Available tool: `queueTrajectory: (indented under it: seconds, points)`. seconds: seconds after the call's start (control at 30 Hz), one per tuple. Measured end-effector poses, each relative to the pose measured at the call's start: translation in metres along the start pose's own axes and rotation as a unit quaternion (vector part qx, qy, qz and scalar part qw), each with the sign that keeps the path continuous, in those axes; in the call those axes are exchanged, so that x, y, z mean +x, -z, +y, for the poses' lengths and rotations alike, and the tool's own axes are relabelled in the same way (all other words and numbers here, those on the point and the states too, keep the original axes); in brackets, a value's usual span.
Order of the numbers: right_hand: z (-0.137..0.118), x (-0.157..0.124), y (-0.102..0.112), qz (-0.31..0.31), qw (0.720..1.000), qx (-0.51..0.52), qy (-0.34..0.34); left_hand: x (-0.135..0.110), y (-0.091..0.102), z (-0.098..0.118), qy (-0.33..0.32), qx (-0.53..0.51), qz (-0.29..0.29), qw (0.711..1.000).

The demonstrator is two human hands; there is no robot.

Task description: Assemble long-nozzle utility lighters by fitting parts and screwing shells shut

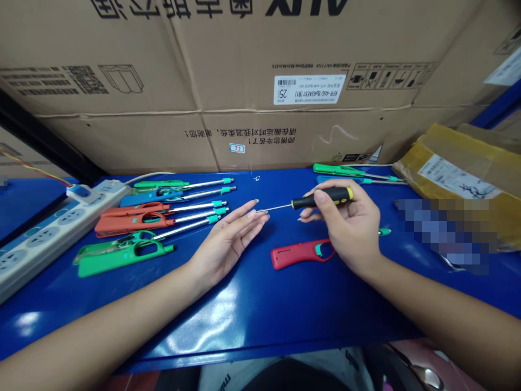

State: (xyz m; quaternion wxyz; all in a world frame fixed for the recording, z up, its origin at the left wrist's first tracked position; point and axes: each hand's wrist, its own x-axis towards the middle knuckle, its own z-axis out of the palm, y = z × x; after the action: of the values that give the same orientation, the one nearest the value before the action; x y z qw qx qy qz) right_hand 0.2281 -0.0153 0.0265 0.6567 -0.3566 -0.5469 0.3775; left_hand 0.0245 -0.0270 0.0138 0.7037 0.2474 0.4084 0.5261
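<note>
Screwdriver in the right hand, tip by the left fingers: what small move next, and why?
I'd probably bring the left hand down to steady the red lighter: the right hand already holds the screwdriver, and the lighter lies on the blue table with neither hand gripping it.

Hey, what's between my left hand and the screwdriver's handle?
In the head view, the thin metal shaft spans the stretch between your left hand and the handle.
</note>
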Motion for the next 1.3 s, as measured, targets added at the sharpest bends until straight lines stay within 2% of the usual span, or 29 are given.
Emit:
queueTrajectory:
  seconds: [0.1, 0.17, 0.23, 0.3, 0.37, 0.4, 0.47, 0.53, 0.67, 1.3]
  points:
    - [-0.003, 0.01, 0.005, -0.003, 1.0, 0.019, 0.002, -0.005, 0.003, 0.001, -0.046, 0.1, -0.068, 0.992]
    - [-0.007, 0.017, 0.01, -0.026, 0.999, 0.03, -0.008, -0.006, 0.006, 0.002, -0.119, 0.224, -0.1, 0.962]
    - [-0.011, 0.023, 0.014, -0.055, 0.998, 0.033, -0.017, -0.007, 0.01, 0.003, -0.205, 0.38, -0.138, 0.891]
    - [-0.015, 0.027, 0.018, -0.084, 0.996, 0.032, -0.023, -0.008, 0.013, 0.003, -0.274, 0.514, -0.181, 0.793]
    - [-0.019, 0.029, 0.02, -0.113, 0.993, 0.031, -0.023, -0.009, 0.014, 0.002, -0.307, 0.604, -0.21, 0.705]
    - [-0.02, 0.028, 0.021, -0.126, 0.991, 0.027, -0.019, -0.01, 0.013, 0.0, -0.311, 0.633, -0.218, 0.675]
    - [-0.021, 0.025, 0.02, -0.142, 0.99, 0.011, 0.003, -0.01, 0.013, -0.003, -0.309, 0.667, -0.222, 0.641]
    - [-0.02, 0.019, 0.018, -0.147, 0.988, -0.012, 0.04, -0.009, 0.013, -0.005, -0.308, 0.678, -0.224, 0.629]
    - [-0.016, 0.007, 0.016, -0.158, 0.982, -0.053, 0.093, -0.007, 0.015, -0.008, -0.306, 0.678, -0.242, 0.623]
    - [-0.01, -0.001, 0.018, -0.213, 0.957, -0.128, 0.151, -0.006, 0.014, -0.01, -0.3, 0.678, -0.249, 0.623]
